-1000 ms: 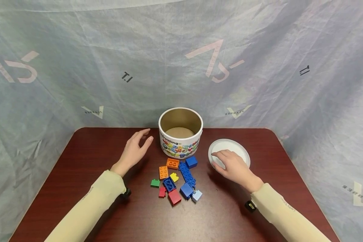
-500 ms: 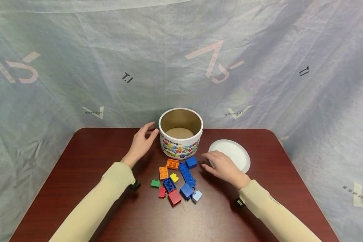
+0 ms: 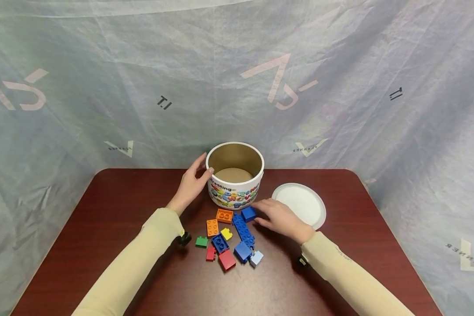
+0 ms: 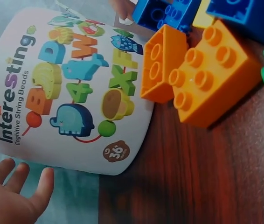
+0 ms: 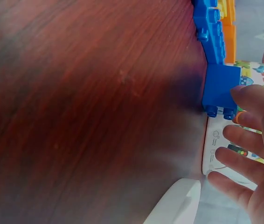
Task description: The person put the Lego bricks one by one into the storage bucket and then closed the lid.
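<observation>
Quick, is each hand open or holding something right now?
Left hand: open, at the rim of the white bucket; contact is unclear.
Right hand: open, thumb at the blue block near the bucket, not gripping it.

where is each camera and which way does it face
Head: worn there, facing forward and down at the table; left hand, right hand, sleeves show.
Left wrist: worn there, facing the string-beads tub and orange bricks; left hand shows.
Right wrist: worn there, facing the table and a blue brick; right hand shows.
Both wrist views share the tub.
</observation>
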Demonstrator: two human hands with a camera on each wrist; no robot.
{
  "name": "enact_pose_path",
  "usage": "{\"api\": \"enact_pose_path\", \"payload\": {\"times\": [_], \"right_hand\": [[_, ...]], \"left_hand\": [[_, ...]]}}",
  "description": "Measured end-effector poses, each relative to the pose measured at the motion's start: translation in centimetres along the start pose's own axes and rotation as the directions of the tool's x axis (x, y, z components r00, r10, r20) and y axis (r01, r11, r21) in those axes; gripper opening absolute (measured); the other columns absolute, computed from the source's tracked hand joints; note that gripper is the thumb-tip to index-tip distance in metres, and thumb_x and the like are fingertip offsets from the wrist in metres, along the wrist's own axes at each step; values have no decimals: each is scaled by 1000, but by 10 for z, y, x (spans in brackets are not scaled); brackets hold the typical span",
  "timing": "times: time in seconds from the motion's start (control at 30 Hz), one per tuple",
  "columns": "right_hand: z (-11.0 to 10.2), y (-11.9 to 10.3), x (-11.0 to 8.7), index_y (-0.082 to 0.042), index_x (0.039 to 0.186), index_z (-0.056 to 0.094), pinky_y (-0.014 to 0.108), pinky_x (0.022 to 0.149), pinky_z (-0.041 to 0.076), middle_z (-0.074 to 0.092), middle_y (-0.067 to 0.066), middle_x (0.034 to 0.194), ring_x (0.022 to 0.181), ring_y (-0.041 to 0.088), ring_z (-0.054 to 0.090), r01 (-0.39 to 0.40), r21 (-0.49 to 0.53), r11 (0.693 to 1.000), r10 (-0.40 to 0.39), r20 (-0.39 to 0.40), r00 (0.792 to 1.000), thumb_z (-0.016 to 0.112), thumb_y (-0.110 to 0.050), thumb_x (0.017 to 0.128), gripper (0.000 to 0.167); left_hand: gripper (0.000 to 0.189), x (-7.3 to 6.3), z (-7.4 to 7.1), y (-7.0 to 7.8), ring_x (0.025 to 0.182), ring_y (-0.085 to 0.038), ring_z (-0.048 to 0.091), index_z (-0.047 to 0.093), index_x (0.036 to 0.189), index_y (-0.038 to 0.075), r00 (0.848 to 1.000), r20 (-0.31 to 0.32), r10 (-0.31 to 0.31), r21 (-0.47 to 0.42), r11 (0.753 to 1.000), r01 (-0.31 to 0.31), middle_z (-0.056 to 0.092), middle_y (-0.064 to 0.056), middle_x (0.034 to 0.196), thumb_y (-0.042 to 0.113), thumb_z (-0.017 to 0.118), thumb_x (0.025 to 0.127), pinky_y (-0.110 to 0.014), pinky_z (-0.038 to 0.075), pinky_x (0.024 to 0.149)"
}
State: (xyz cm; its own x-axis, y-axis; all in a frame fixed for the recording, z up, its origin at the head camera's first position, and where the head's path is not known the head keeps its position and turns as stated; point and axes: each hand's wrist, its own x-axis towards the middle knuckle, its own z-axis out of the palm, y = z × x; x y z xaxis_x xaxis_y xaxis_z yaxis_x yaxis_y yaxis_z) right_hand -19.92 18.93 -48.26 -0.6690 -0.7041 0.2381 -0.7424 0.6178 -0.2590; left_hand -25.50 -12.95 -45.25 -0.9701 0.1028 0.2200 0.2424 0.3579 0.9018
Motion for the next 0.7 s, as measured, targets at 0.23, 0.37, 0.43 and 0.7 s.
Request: {"api": "enact_pose_path", "payload": {"times": [0.23, 0.37, 0.43, 0.7], "right_hand": [[3, 2, 3, -3, 137, 66, 45, 100, 55, 71, 10, 126, 115, 25, 67, -5, 16, 1000, 4, 31, 1000, 76, -20, 97, 45], [3, 1, 5, -4, 136, 66, 44, 98, 56, 71, 10, 125, 114, 24, 67, -10, 12, 1000, 10, 53, 999, 76, -20, 97, 44], [3, 1, 5, -4, 136, 67, 44, 98, 56, 72, 9, 124, 113, 24, 67, -16, 15, 1000, 15, 60, 998, 76, -20, 97, 43], [2, 2, 5, -5, 127, 71, 43, 95, 57, 73, 7, 116, 108, 23, 68, -38, 28, 999, 36, 64, 997, 78, -20, 96, 36]], "left_hand": [[64, -1, 4, -4, 145, -32, 46, 37, 164, 17, 1000, -6, -14, -41, 999, 13, 48, -16, 158, 29, 62, 106, -55, 41, 116], [64, -1, 6, -6, 147, -31, 44, 37, 164, 17, 1000, -7, -10, -65, 998, 10, 45, -14, 161, 30, 62, 107, -53, 39, 118], [63, -3, 6, 0, 148, -32, 42, 37, 164, 15, 1000, -4, -7, -79, 997, 7, 42, -14, 163, 28, 62, 107, -53, 38, 119], [62, -16, -1, 35, 152, -39, 35, 31, 163, 0, 999, 27, -35, -87, 995, 38, 31, -20, 167, 14, 57, 108, -58, 33, 120]]}}
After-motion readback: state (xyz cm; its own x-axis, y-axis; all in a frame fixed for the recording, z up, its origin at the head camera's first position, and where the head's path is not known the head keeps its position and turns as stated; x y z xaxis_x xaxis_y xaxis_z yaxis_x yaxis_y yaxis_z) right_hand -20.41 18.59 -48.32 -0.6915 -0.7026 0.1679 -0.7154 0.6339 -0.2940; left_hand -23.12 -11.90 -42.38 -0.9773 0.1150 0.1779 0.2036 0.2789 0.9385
